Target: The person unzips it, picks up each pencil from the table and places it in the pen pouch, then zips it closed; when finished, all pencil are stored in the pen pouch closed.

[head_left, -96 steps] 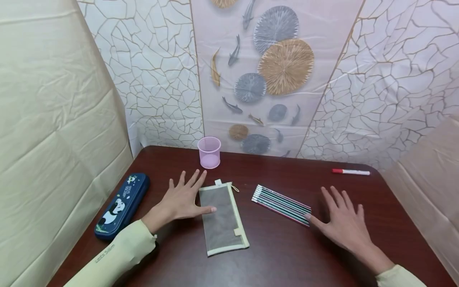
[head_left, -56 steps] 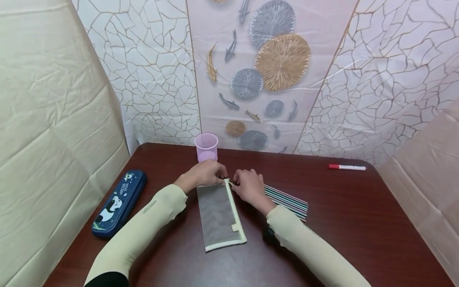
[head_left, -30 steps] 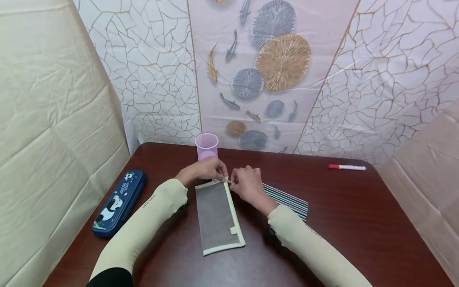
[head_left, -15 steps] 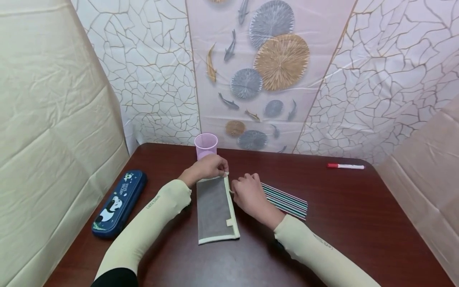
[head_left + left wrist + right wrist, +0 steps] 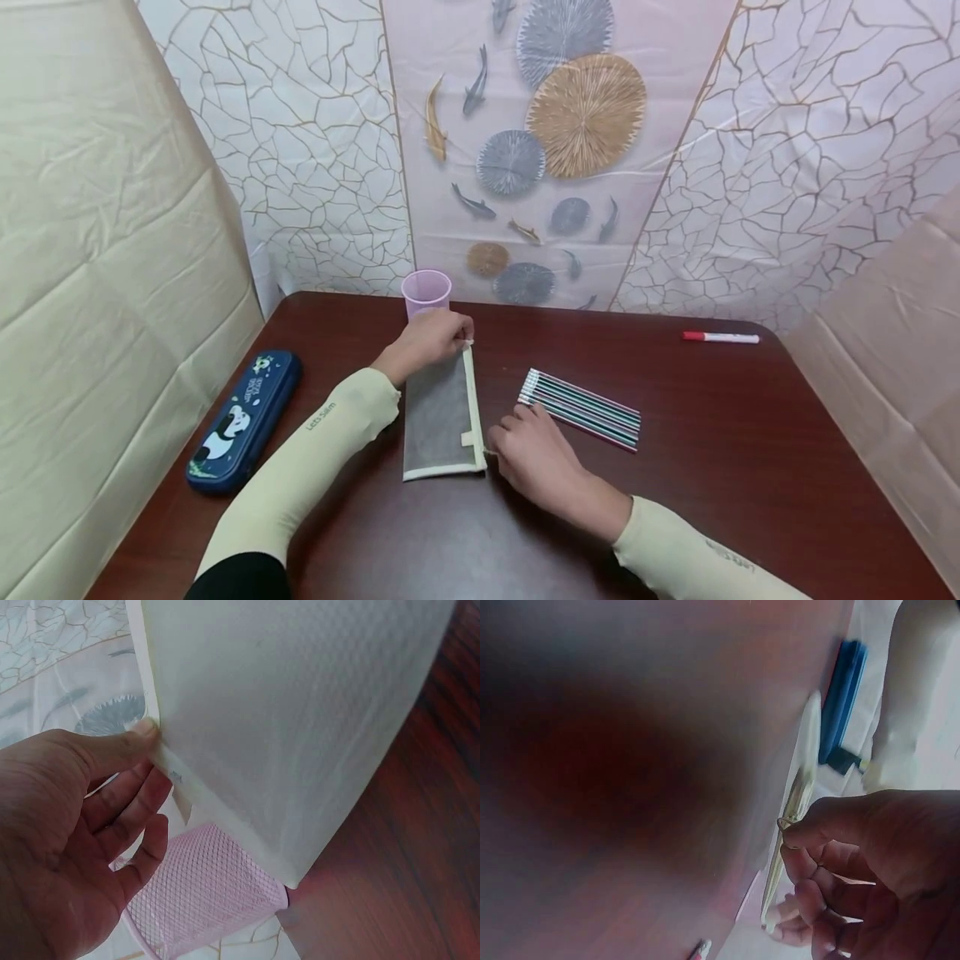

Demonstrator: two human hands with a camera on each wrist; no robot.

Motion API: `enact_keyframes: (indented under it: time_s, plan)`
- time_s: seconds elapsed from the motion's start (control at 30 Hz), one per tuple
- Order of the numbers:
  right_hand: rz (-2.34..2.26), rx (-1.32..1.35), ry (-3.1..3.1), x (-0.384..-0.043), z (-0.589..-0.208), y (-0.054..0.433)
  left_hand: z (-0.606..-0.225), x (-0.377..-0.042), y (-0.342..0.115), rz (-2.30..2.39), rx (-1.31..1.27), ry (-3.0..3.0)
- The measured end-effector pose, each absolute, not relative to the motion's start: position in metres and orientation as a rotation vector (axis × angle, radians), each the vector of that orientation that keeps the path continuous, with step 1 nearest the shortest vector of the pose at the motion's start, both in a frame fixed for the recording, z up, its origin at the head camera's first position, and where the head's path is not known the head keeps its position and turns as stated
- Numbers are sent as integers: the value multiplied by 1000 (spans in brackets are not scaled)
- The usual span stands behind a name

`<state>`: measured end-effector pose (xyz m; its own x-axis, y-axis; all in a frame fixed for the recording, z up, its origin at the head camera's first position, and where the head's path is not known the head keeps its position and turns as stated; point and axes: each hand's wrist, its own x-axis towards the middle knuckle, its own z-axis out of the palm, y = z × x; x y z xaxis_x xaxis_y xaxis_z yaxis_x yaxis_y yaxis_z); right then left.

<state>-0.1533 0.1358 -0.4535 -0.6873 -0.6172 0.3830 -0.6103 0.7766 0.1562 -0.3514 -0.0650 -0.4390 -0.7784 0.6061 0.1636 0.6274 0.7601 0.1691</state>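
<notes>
A grey see-through zip pouch (image 5: 437, 412) with cream edging lies at the middle of the table. At its far right corner my left hand (image 5: 429, 337) pinches the edging between thumb and fingers; in the left wrist view that corner of the pouch (image 5: 285, 712) is raised off the table. Low on the pouch's right edge, near the close corner, my right hand (image 5: 543, 458) pinches the zipper pull. This pull's small loop (image 5: 784, 823) shows at the fingertips in the right wrist view. Whether the zip's teeth are parted cannot be made out.
Right of the pouch lies a row of several striped pencils (image 5: 581, 408). A pink mesh pen cup (image 5: 426, 287) stands behind my left hand. On the left is a dark blue panda pencil case (image 5: 243, 421). A red-capped marker (image 5: 722, 337) lies at the back right.
Both hands came from spread above the table to the pouch's far corner. My right hand then drew the zipper pull along the edge towards me, while my left hand kept hold of the corner.
</notes>
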Motion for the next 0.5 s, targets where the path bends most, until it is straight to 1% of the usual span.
enact_keyframes:
  time_s: [0.17,0.33,0.5]
  plan:
    - [28,950,-2583,-140,-454,144,-439,-351,-65,-384,-997,-2830]
    - [256,971,-2639,-149,-453,155,-438,-345,-60,-447,-988,-2790]
    - [419,961,-2674,-153,-451,159,-439,-341,-60,-625,-1002,-2782]
